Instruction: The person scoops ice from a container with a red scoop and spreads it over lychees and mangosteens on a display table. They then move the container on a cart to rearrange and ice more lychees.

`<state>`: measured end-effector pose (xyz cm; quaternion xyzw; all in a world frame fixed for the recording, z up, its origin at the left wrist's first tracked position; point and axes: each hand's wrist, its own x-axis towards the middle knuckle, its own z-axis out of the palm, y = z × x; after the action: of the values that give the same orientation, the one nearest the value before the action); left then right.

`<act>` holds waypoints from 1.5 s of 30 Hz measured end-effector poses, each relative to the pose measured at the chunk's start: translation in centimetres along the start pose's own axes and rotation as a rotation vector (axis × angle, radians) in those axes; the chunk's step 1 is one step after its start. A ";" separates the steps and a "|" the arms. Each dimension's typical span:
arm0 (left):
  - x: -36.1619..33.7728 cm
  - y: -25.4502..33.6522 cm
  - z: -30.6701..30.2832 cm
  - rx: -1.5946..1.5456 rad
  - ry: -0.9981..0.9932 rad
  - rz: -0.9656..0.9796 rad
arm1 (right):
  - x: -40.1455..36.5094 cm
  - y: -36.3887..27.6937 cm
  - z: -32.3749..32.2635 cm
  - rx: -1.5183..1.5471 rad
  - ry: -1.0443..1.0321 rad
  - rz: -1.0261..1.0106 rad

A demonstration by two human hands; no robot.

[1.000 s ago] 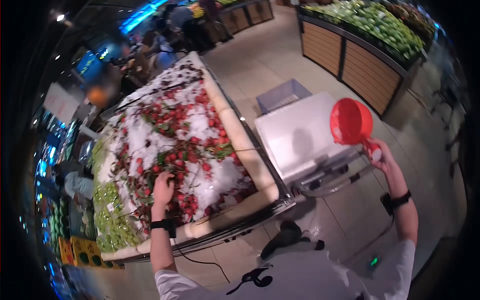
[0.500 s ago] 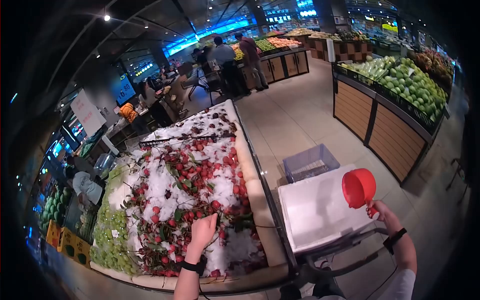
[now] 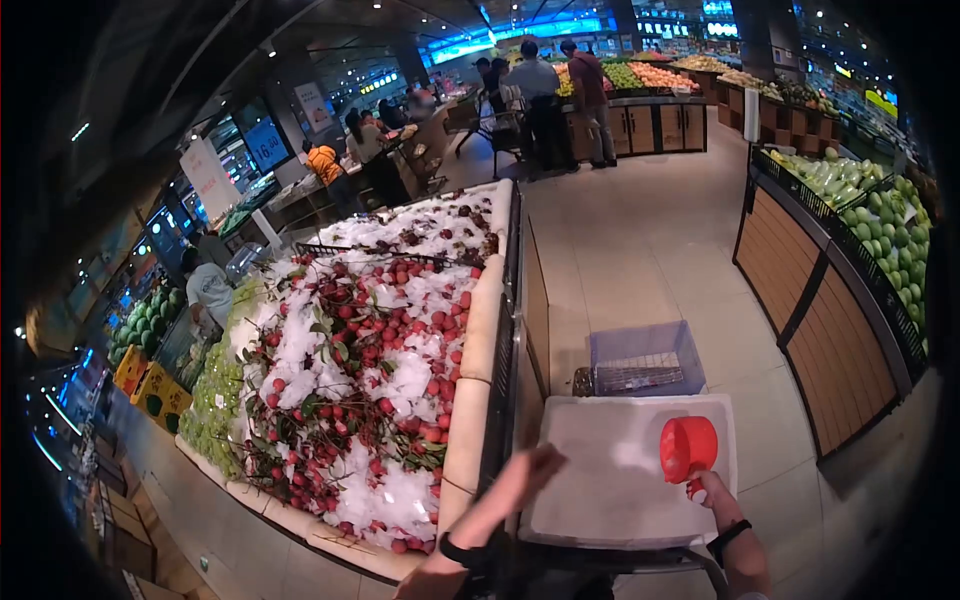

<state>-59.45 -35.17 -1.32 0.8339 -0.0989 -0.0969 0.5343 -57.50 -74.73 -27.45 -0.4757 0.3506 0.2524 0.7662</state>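
Note:
My right hand (image 3: 711, 489) is closed around the handle of a red plastic scoop (image 3: 698, 440). The scoop is held over the right part of a white foam box (image 3: 590, 505). My left hand (image 3: 532, 474), smeared by motion, is over the left side of that box, beside the padded rim (image 3: 470, 385) of the display. On the display, red lychees (image 3: 386, 405) with stems and leaves lie among heaps of crushed ice (image 3: 364, 490).
A bluish plastic crate (image 3: 690, 356) is beyond the foam box, on the tiled floor. Green grapes (image 3: 215, 400) line the display's left side. A wood-panelled produce stand (image 3: 800, 290) flanks the aisle at right. Several people (image 3: 538, 95) stand farther back.
My left hand has moved right, from over the lychees to the foam box. My right hand has brought the scoop lower and left, over the box. The view has turned left.

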 end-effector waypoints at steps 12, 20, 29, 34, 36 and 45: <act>-7.0 -28.4 21.3 0.653 -0.508 -0.305 | 24.4 20.6 -8.4 -0.040 0.211 -0.308; -6.5 -27.6 20.1 0.564 -0.581 -0.445 | 25.1 14.9 -0.4 0.349 0.684 -0.119; -13.1 -22.2 14.7 0.436 -0.711 -0.716 | 25.9 13.2 -3.2 -1.081 0.704 -0.167; -17.9 -23.3 15.6 0.314 -0.449 -0.730 | 29.3 15.2 -3.7 -1.210 0.791 -0.008; -20.0 -24.0 15.8 0.129 -0.352 -0.943 | 29.6 15.5 -2.7 -0.940 0.706 0.135; -17.8 -23.7 15.6 -0.029 -0.339 -0.981 | 31.3 18.8 9.7 -0.560 0.467 0.042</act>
<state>-79.28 -34.22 -28.32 0.7472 0.2199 -0.4712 0.4139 -48.54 -56.42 -59.18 -0.7046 0.4430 0.2388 0.5003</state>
